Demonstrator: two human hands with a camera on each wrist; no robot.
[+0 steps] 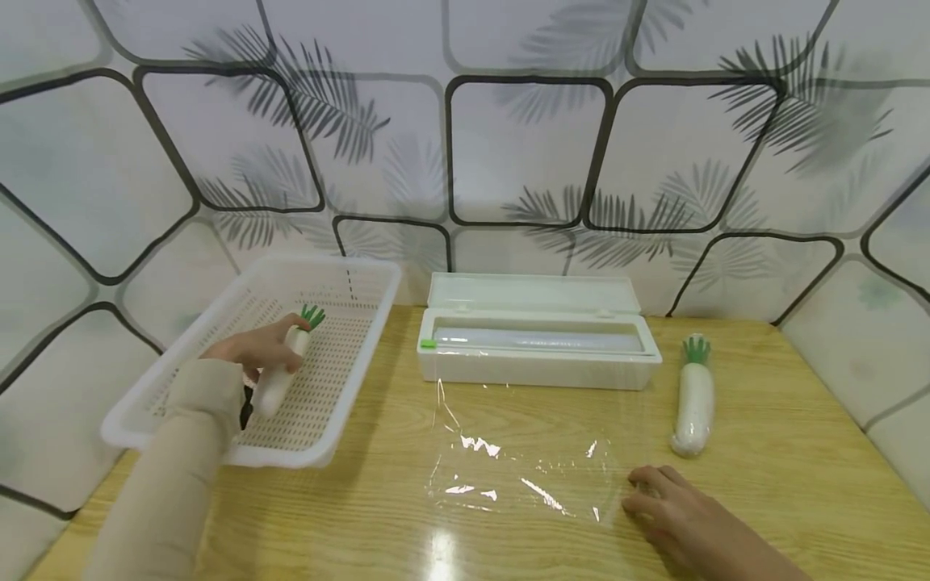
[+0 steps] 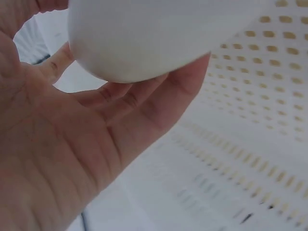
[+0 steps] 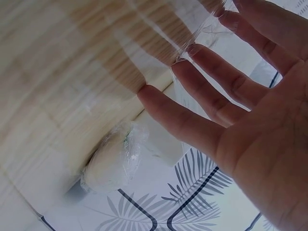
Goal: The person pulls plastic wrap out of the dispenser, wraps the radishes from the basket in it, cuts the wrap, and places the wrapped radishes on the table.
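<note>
Inside the white basket [image 1: 366,355], my left hand [image 1: 257,347] grips a white radish [image 1: 274,386] with a short green top. The left wrist view shows the fingers curled under the radish's pale rounded end [image 2: 139,53]. My right hand [image 1: 679,515] rests on the table beside the right edge of a clear sheet of cling film [image 1: 523,464]. Its fingers [image 3: 178,113] are extended, with the tips at the tabletop and the film's edge. The film runs forward from a white cling film dispenser [image 1: 538,372], whose lid stands raised at the back.
A second radish [image 1: 695,407], wrapped in clear film, lies on the wooden table [image 1: 341,524] to the right of the dispenser. A green slider [image 1: 429,344] sits at the dispenser's left end. Patterned wall covering [image 1: 523,153] rises behind and at both sides.
</note>
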